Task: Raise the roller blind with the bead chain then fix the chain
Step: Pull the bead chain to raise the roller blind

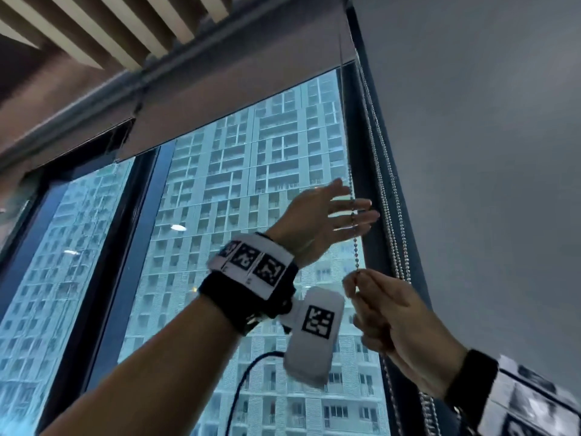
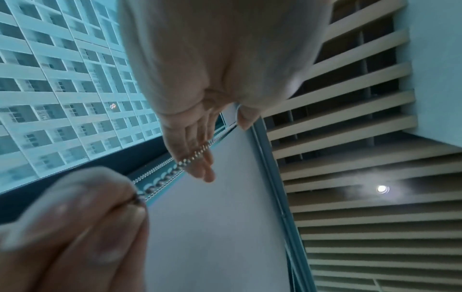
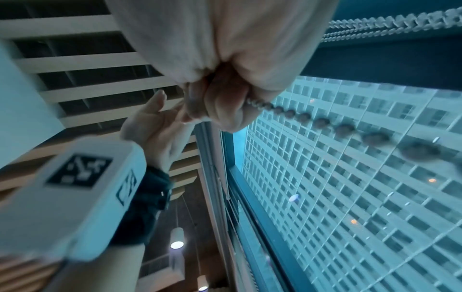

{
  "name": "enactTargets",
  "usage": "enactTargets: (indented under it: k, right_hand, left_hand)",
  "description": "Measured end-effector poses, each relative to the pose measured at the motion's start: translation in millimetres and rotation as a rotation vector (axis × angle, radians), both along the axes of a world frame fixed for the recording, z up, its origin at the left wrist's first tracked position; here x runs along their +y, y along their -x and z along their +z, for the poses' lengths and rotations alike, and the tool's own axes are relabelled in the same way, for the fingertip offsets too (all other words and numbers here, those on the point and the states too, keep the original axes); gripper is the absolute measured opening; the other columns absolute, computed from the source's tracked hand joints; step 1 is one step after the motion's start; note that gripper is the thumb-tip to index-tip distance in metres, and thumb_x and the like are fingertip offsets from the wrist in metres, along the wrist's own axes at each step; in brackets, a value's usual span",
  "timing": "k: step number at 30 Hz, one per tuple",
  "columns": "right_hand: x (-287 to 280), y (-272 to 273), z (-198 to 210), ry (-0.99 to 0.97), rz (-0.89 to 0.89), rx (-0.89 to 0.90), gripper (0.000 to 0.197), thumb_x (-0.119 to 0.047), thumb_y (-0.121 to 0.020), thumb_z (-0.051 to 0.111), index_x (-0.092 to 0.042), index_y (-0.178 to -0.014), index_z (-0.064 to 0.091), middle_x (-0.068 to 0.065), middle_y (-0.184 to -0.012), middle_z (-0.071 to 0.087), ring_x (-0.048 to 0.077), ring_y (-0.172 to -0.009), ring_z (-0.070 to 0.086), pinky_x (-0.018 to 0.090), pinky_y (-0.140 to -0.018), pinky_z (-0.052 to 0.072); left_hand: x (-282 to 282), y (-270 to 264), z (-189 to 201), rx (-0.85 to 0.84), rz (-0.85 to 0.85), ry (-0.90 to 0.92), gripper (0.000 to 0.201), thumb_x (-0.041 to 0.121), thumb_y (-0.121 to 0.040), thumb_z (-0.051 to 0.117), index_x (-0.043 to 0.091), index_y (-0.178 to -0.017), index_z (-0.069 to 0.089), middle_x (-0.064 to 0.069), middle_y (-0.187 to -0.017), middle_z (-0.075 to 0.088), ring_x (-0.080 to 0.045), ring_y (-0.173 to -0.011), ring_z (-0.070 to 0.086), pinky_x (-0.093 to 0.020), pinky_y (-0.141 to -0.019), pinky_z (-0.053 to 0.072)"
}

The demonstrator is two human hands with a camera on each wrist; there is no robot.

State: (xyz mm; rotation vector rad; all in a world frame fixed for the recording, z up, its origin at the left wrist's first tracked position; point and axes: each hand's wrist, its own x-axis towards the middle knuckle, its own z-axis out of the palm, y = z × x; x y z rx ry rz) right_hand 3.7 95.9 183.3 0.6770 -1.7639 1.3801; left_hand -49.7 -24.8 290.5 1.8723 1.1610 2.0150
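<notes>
Pinching the bead chain (image 1: pixel 355 250), right hand (image 1: pixel 396 322) fingers curl shut; left hand (image 1: pixel 317 215) fingers spread straight, brushing it

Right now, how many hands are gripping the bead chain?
1. The right hand pinches the bead chain low down; the left hand is open higher up, fingers straight against the chain, no grip.
</notes>
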Motion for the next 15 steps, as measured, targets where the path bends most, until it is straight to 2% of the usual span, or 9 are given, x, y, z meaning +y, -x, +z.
enactTargets:
  k: [2, 3, 5, 7, 9, 10, 11, 13, 15]
  right_hand:
    - [-3, 2, -2, -0.003, 0.012, -0.016, 0.025, -0.028, -0.091, 0.048, -0.006, -0.083, 0.057, -0.001, -0.054, 0.023, 0.009, -0.046, 0.018, 0.024, -0.044, 0.014]
    - [-3, 3, -2, -0.006, 0.032, -0.041, 0.025, -0.028, -0.089, 0.049, -0.006, -0.084, 0.059, 0.000, -0.053, 0.025, 0.009, -0.045, 0.020, 0.023, -0.044, 0.016]
    - [-1, 2, -2, -0.015, 0.098, -0.119, 0.025, -0.024, -0.091, 0.051, -0.006, -0.085, 0.068, 0.005, -0.056, 0.045, 0.013, -0.046, 0.037, 0.022, -0.045, 0.033]
    - [8, 1, 11, -0.005, 0.187, -0.182, 0.019, -0.014, -0.090, 0.057, -0.006, -0.095, 0.074, 0.016, -0.084, 0.068, 0.025, -0.072, 0.062, 0.033, -0.071, 0.054]
    - [14, -5, 38, 0.040, 0.247, -0.180, 0.036, -0.014, -0.080, 0.058, 0.004, -0.111, 0.063, 0.025, -0.111, 0.061, 0.035, -0.100, 0.059, 0.047, -0.099, 0.047]
    - [14, -8, 57, 0.070, 0.282, -0.155, 0.043, -0.015, -0.074, 0.059, 0.004, -0.112, 0.058, 0.026, -0.112, 0.055, 0.036, -0.099, 0.056, 0.049, -0.099, 0.046]
    - [11, -10, 76, 0.092, 0.320, -0.135, 0.046, -0.016, -0.071, 0.058, 0.000, -0.113, 0.054, 0.025, -0.110, 0.053, 0.034, -0.093, 0.055, 0.045, -0.089, 0.048]
    - [1, -15, 113, 0.114, 0.287, -0.103, 0.043, -0.022, -0.084, 0.052, 0.001, -0.120, 0.051, 0.024, -0.114, 0.061, 0.031, -0.089, 0.063, 0.035, -0.075, 0.048]
    - [-13, -21, 141, 0.117, 0.194, -0.088, 0.040, -0.025, -0.096, 0.043, 0.001, -0.125, 0.050, 0.021, -0.119, 0.067, 0.030, -0.096, 0.071, 0.035, -0.079, 0.055]
  left_hand:
    - [7, -3, 1, 0.048, 0.070, -0.038, 0.022, 0.011, -0.100, 0.037, -0.001, -0.115, 0.047, -0.007, -0.066, 0.048, -0.011, -0.045, 0.044, -0.020, -0.043, 0.035]
    - [12, -4, -2, 0.097, 0.124, -0.066, 0.021, 0.003, -0.098, 0.034, -0.002, -0.111, 0.049, -0.001, -0.057, 0.038, -0.006, -0.040, 0.032, -0.019, -0.041, 0.024]
    - [21, -7, -7, 0.177, 0.214, -0.092, 0.026, -0.006, -0.095, 0.028, -0.003, -0.103, 0.053, 0.008, -0.046, 0.031, -0.003, -0.035, 0.024, -0.017, -0.038, 0.019]
    - [23, -9, -14, 0.224, 0.250, -0.087, 0.029, -0.004, -0.095, 0.027, 0.001, -0.100, 0.054, 0.011, -0.044, 0.032, -0.003, -0.036, 0.025, -0.017, -0.038, 0.021]
    - [21, -3, -21, 0.266, 0.277, -0.094, 0.029, 0.000, -0.097, 0.028, 0.004, -0.101, 0.056, 0.012, -0.046, 0.037, -0.003, -0.037, 0.030, -0.016, -0.038, 0.026]
    - [19, 0, -23, 0.281, 0.280, -0.102, 0.028, 0.001, -0.098, 0.028, 0.004, -0.103, 0.056, 0.012, -0.047, 0.041, -0.002, -0.037, 0.034, -0.016, -0.038, 0.029]
    - [17, 4, -25, 0.290, 0.266, -0.112, 0.028, 0.002, -0.099, 0.028, 0.003, -0.104, 0.055, 0.013, -0.047, 0.043, -0.001, -0.037, 0.036, -0.015, -0.038, 0.030]
    - [14, 8, -28, 0.301, 0.215, -0.115, 0.027, 0.005, -0.101, 0.025, 0.005, -0.104, 0.052, 0.014, -0.046, 0.037, 0.001, -0.038, 0.030, -0.013, -0.038, 0.026]
    - [10, 11, -33, 0.310, 0.188, -0.096, 0.027, 0.007, -0.102, 0.024, 0.007, -0.108, 0.051, 0.013, -0.050, 0.029, 0.000, -0.040, 0.024, -0.014, -0.039, 0.020]
